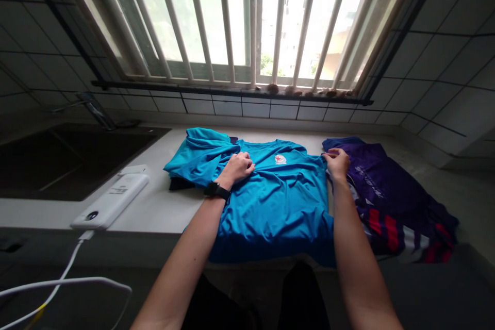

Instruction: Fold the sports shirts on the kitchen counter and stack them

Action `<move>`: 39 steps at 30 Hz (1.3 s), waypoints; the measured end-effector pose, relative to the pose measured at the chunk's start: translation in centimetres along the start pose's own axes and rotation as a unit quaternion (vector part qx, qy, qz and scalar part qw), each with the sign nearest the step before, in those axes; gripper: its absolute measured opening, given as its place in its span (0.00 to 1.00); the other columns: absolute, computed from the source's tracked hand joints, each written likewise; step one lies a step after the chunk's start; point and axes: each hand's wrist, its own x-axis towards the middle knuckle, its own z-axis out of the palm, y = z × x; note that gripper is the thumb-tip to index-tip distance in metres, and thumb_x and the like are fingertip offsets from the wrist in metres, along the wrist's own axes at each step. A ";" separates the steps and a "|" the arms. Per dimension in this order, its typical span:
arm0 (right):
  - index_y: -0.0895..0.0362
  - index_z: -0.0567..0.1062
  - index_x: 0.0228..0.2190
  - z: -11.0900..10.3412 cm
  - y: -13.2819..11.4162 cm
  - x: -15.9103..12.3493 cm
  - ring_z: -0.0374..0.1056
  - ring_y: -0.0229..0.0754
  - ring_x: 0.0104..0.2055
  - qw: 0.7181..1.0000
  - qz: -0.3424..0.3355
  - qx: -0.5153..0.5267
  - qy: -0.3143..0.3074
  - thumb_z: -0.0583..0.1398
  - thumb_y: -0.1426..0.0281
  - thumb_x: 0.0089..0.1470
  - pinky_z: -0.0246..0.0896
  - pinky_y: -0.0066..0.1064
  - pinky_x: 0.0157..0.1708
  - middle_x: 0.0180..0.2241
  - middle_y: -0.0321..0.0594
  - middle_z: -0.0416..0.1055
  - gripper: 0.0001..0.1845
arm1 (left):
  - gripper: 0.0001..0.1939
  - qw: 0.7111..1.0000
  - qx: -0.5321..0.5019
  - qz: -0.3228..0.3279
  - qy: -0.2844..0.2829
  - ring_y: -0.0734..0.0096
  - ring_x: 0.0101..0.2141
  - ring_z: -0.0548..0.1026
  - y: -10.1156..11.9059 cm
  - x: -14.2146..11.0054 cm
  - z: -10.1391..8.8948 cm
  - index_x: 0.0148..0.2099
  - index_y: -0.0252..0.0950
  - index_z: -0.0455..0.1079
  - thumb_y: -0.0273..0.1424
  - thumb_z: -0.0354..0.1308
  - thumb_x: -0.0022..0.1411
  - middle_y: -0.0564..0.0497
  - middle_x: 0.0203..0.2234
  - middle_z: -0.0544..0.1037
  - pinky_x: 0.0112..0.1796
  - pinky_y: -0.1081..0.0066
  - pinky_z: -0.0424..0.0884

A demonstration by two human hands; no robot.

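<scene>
A blue shirt (278,201) lies on the worktop (166,211), its neckline toward 12 o'clock and its lower part over the front edge at 6. Taking the shirt's middle as the dial's centre, the left hand (238,166) rests on the cloth at 10 o'clock, fingers curled; whether it grips any fabric I cannot tell. At 2 o'clock the right hand (337,161) is nearly closed, thumb and fingertips apparently pinching the shirt's upper side edge. Bunched turquoise cloth (197,152) sits at 10 o'clock, beyond the left hand; whether it is a separate garment is unclear. A purple garment (381,175) lies at 3 o'clock, and a white power bank (116,198) at 9. Judging by how things lie, the shirt's body is mostly spread, with its badge (280,159) uncovered; creases across the front remain unsmoothed, and no neat fold shows in it.
</scene>
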 end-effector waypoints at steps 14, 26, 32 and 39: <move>0.55 0.61 0.56 -1.1 0.2 1.4 0.70 0.51 0.58 0.990 0.093 0.072 0.083 0.54 0.80 0.49 0.68 0.44 0.60 0.59 0.55 0.63 0.31 | 0.19 0.998 0.017 -0.037 -0.039 0.59 0.44 0.73 0.9 -0.3 -1.1 0.34 0.34 0.77 0.36 0.50 0.71 0.41 0.43 0.78 0.46 0.62 0.64; 0.56 0.77 0.42 1.2 -2.8 -2.4 0.76 0.50 0.49 0.927 -0.159 -0.030 -0.340 0.58 0.79 0.41 0.72 0.42 0.50 0.49 0.47 0.78 0.23 | 0.16 0.998 -0.003 -0.022 -0.052 0.57 0.44 0.74 1.1 -0.4 -1.3 0.34 0.36 0.73 0.41 0.55 0.68 0.42 0.41 0.78 0.47 0.61 0.64; 0.53 0.80 0.48 2.7 -2.8 -4.0 0.67 0.51 0.65 0.838 -0.211 -0.050 -0.502 0.59 0.78 0.44 0.57 0.46 0.67 0.60 0.44 0.74 0.28 | 0.10 0.997 -0.014 0.010 -0.074 0.60 0.40 0.76 1.5 -0.5 -1.6 0.38 0.36 0.73 0.37 0.57 0.65 0.44 0.41 0.80 0.45 0.63 0.64; 0.56 0.78 0.52 3.1 -2.8 -3.7 0.68 0.53 0.63 0.891 -0.197 -0.118 -0.393 0.55 0.82 0.39 0.58 0.47 0.66 0.59 0.46 0.74 0.37 | 0.07 0.996 0.002 -0.062 -0.064 0.58 0.37 0.78 2.0 -0.4 -2.1 0.35 0.36 0.71 0.33 0.56 0.64 0.42 0.35 0.83 0.42 0.63 0.64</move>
